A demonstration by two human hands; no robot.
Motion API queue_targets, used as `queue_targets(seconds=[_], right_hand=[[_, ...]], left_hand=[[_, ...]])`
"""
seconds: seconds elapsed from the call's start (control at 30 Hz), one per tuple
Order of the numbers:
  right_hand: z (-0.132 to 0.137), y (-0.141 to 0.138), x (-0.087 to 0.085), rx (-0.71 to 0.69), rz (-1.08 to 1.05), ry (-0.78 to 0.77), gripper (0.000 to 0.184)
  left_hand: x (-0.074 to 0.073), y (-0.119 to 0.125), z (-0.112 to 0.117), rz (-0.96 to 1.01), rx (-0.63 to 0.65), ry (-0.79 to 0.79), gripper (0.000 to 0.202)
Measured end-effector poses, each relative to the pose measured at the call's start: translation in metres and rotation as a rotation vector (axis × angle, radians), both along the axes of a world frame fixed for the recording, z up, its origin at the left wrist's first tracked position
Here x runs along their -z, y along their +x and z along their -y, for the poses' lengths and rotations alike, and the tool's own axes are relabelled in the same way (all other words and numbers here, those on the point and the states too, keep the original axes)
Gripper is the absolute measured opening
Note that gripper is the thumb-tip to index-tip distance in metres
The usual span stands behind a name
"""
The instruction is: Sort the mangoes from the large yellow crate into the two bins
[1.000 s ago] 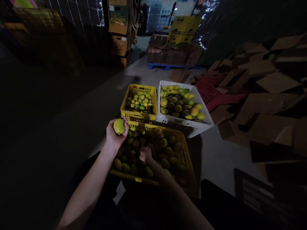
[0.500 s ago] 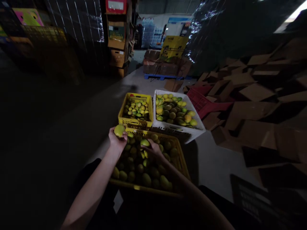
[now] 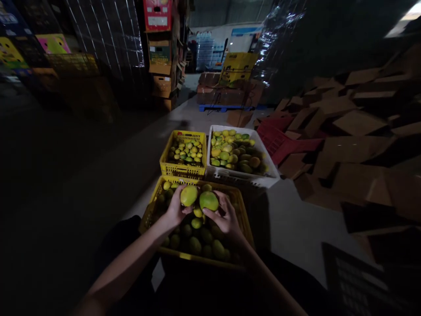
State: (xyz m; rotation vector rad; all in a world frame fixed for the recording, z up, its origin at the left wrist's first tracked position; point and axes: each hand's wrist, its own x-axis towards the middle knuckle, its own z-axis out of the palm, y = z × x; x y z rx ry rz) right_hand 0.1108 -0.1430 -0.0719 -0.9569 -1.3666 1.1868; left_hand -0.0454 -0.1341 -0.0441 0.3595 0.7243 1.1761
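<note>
My left hand (image 3: 174, 211) is closed round a yellow-green lemon (image 3: 188, 195). In my right hand (image 3: 228, 218) sits a greener lemon (image 3: 209, 201), gripped between thumb and fingers. The two fruits are side by side, close together, above a large yellow crate (image 3: 245, 219). That crate holds many more lemons (image 3: 195, 245), several of them in deep shadow. Behind it on the left stands a smaller yellow crate (image 3: 181, 170) with smaller-looking yellow and green fruit. To its right, a white crate (image 3: 226, 176) is filled with yellow, green and orange-tinged fruit.
Flattened and open cardboard boxes (image 3: 355, 151) are heaped on the right, with a red crate (image 3: 279, 142) among them. Stacked cartons (image 3: 161, 85) stand at the back. A blue pallet (image 3: 222, 107) carries boxes farther off. The light is dim, darkest on the left.
My left hand has moved right and down with its lemon. My right hand has turned its lemon and shifted slightly right, so both fruits are now beside each other.
</note>
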Motion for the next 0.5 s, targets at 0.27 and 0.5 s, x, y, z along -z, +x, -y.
queue_targets(seconds=[0.27,0.5], right_hand=[[0.002,0.004,-0.014,0.059,-0.054,-0.012,0.052],[0.001,0.019,-0.013,0.132,-0.138,-0.068,0.047]], left_hand=[[0.002,0.016,-0.008,-0.098,-0.029,0.104,0.034],[-0.002,0.022,0.007,-0.419,0.082,0.32,0.032]])
